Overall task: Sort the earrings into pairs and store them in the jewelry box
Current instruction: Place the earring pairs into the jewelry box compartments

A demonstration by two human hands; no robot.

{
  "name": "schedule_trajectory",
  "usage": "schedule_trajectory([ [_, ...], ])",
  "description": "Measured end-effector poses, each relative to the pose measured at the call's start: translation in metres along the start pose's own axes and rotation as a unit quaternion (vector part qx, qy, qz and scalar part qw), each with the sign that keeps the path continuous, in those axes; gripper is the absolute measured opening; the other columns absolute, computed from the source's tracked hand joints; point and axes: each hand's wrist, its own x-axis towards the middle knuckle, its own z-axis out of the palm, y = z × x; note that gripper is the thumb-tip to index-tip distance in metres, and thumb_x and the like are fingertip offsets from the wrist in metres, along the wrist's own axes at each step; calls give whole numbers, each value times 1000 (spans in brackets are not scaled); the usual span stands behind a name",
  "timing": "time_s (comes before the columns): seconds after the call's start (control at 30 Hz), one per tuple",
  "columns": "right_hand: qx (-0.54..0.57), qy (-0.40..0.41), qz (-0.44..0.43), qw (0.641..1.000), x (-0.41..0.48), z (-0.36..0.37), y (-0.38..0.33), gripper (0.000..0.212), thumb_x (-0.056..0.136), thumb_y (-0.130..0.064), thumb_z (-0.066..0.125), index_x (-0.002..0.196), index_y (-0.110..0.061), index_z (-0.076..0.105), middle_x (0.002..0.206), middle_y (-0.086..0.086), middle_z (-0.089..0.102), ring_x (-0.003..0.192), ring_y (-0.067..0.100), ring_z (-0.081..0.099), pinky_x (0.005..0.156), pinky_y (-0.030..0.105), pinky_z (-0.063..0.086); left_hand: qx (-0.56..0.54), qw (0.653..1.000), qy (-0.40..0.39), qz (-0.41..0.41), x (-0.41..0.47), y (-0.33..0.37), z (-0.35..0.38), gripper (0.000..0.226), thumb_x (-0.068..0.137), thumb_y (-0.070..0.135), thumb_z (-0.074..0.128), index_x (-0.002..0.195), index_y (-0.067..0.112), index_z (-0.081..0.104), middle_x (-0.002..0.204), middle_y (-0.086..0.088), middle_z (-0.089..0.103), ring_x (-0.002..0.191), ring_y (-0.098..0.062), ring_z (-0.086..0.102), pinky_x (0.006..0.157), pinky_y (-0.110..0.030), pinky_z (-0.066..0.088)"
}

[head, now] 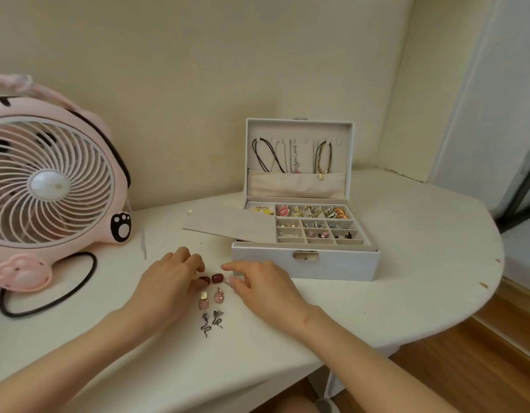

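Six earrings lie in three pairs on the white table [406, 263], set in a short column in front of the person, just left of the jewelry box [305, 265]. Farthest away is the dark red square pair [217, 278], then the pink pair [219, 295], and nearest is the silver snake pair [217, 319].

The left hand [168, 284] has its fingers curled down, with the tips on the left red earring and partly hiding it. I cannot tell whether it pinches the earring or only touches it. The right hand [259, 283] is relaxed with fingers apart and holds nothing, its thumb tip just beside the right red earring.

The jewelry box stands open, its lid upright with necklaces [293, 158] hanging inside. Its tray is split into small compartments, most holding jewelry. A grey panel [228, 223] lies tilted over the tray's left part. A pink fan [49, 180] stands at the left, its black cable [88, 272] looped on the table.
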Motion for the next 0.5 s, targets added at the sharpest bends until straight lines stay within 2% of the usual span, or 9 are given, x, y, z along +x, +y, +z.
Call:
schedule_trajectory([
  [0.07,-36,1,7,999,9,9,-5,35,98,-32,44,132,-26,51,114,8,66,112,26,55,91,33,41,-12,1000,-9,-1,2,-2,3,20,89,33,56,105,20,57,103,3,54,96,-20,53,66,-26,32],
  [0.13,-60,2,20,998,18,15,-6,33,97,-31,44,128,-23,54,117,9,65,113,29,55,90,35,41,-24,1000,-8,-2,4,-3,4,16,88,32,56,100,21,57,98,5,52,93,-18,52,65,-26,32],
  [0.3,-47,19,42,998,23,17,-8,23,92,-32,54,106,-16,65,99,11,69,99,29,59,78,33,42,-40,999,9,20,2,-3,5,9,84,25,63,87,20,56,87,7,54,82,-18,53,55,-25,28],
  [0.5,-16,37,36,999,11,6,-6,17,91,-26,56,98,-15,67,93,7,69,94,24,59,69,28,35,-43,997,18,65,1,3,0,14,77,21,71,77,21,57,74,12,57,70,-15,52,54,-12,26],
])
